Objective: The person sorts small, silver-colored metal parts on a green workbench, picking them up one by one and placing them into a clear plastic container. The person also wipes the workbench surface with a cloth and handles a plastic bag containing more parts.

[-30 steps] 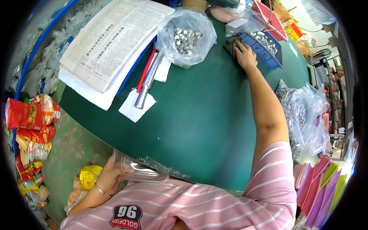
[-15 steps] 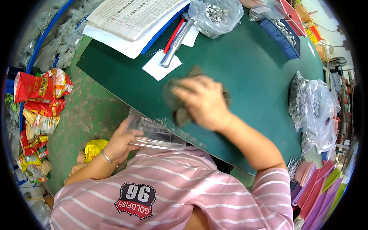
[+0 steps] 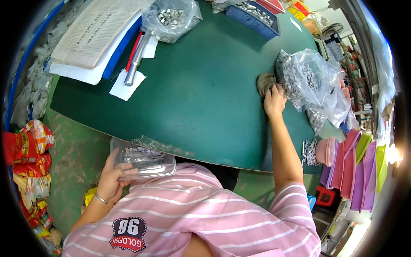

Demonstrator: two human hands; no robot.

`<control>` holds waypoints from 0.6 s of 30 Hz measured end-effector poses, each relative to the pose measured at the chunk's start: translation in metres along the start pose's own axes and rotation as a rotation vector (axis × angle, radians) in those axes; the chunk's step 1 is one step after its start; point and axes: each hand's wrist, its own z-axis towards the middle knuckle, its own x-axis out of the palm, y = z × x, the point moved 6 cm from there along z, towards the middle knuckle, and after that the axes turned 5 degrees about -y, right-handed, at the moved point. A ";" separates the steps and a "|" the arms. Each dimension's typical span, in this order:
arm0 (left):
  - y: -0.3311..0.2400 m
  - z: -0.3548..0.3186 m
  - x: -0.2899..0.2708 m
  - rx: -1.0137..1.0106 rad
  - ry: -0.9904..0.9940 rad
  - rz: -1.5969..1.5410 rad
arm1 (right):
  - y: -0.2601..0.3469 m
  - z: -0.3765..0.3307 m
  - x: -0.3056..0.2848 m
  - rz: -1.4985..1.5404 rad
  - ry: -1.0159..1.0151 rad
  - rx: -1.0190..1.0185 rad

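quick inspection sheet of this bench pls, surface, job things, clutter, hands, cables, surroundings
surface: green table top, worn along its near edge.
job's things: clear plastic tray held below the table edge; grey cloth beside a clear bag of small metal parts.
clutter: newspaper, metal tube, white paper slip, second parts bag, blue bin.
grippers: left hand grips the tray; right hand rests on the cloth, by the bag.
cables: nothing seen.
surroundings: red snack packets at left, coloured folders at right.
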 end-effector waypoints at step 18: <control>0.004 0.015 0.010 -0.056 -0.032 -0.003 | 0.233 0.007 -0.027 0.850 0.257 -0.692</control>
